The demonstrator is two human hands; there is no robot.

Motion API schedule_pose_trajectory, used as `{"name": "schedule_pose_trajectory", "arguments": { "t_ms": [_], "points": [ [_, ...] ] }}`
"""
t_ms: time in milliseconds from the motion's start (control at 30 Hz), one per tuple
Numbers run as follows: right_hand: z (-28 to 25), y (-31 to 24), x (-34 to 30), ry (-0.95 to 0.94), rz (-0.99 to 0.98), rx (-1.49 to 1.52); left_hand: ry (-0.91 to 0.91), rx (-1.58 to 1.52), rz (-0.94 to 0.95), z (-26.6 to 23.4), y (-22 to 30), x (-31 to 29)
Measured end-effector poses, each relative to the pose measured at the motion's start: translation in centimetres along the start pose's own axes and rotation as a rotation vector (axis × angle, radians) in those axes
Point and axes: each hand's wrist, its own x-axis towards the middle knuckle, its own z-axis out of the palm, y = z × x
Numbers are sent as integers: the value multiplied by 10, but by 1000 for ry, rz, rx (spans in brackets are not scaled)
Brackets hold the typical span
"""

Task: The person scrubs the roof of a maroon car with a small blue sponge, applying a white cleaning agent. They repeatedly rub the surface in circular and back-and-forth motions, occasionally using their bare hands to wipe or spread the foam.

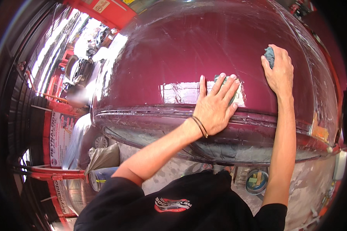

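Note:
The broad maroon roof panel of a car spreads before me, glossy and streaked with wet-looking marks. My left hand lies palm down near the panel's close edge, its fingers stretched and spread. Beneath those fingers a dark green, sheet-like piece shows in part; my hand covers the rest, so its kind is unclear. Farther right and farther forward, my right hand is closed around a crumpled grey-blue cloth against the panel. A dark bracelet circles my left wrist.
A seam runs along the roof's near side, above the car's side windows. On the floor by the car stands a round tub with items inside. A covered car and a grey sack are at the left.

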Motion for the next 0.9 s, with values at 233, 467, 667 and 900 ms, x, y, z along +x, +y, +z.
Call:
{"name": "schedule_pose_trajectory", "arguments": {
  "t_ms": [233,467,667,900],
  "points": [
    [3,-24,3,-17,-31,25,39,-38,-450,2,-113,146],
    [-2,-2,1,-67,-47,-7,282,-77,-283,36,-8,44],
    [5,-12,-1,-101,-53,-26,71,111,-1000,-35,-271,-113],
    [5,-9,7,-136,-30,-93,312,202,-762,-12,-149,-89]
  ]
}}
